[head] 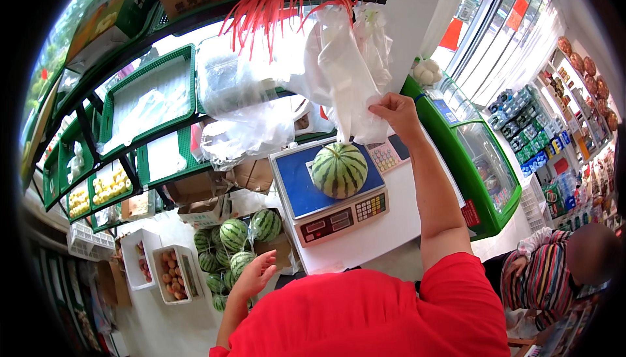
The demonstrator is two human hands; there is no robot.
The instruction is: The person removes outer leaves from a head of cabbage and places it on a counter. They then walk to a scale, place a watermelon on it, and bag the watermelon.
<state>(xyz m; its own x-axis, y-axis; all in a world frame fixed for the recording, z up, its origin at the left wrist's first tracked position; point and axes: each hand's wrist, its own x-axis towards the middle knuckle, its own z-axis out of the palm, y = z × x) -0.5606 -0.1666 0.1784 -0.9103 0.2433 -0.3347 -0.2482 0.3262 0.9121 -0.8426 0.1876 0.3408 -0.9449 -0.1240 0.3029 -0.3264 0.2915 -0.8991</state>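
My right hand point(398, 112) pinches the edge of a white plastic bag point(349, 73), one of several that hang from the shelf's end. Under the bags, a striped watermelon point(340, 171) rests on the blue platform of a digital weighing scale point(298, 181). The scale stands on a white table point(406, 200), with a calculator point(384, 156) behind its right side. My left hand point(257, 274) is low on the left with fingers apart and nothing in it, close to a group of watermelons point(234, 234) on the floor.
Green plastic crates point(146, 93) fill a black rack on the left, and red ribbon strips point(288, 0) dangle from its top. A green chest freezer point(459, 161) is to the right. Boxes of fruit point(173, 274) stand on the floor. A person in stripes point(538, 274) sits at lower right.
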